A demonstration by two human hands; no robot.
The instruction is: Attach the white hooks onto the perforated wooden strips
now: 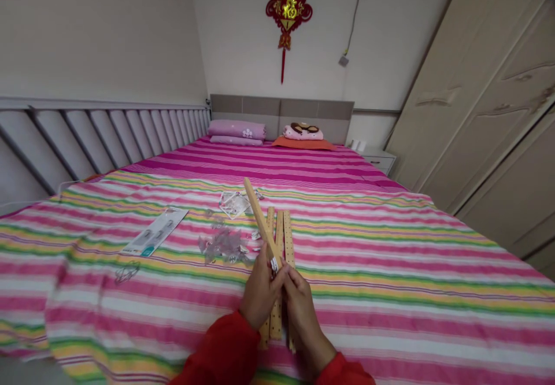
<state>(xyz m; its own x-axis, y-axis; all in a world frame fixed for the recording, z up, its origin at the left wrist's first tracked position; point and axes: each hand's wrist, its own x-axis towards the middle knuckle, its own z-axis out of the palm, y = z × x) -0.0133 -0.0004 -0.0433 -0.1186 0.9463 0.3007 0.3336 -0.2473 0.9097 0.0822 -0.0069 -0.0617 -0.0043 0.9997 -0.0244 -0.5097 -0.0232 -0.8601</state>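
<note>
A slim wooden bar point(259, 214) is tilted up and away, its near end between my two hands. My left hand point(260, 289) is closed around the lower part of it. The fingers of my right hand point(301, 304) pinch at its near end, where a small white-and-dark piece point(274, 264) shows; I cannot make out what it is. Beneath my hands lie several wooden strips with rows of holes, among them a middle strip point(276, 321) and a right strip point(289, 240). My hands partly hide them.
Left of the strips are small clear plastic bags point(225, 245), a clear packet point(234, 204), a flat blister package point(156, 232) and a thin wire-like item point(127, 271). The striped sheet point(390, 327) covers the bed. A white railing point(108, 130) runs along the left; a wardrobe point(481, 96) stands right.
</note>
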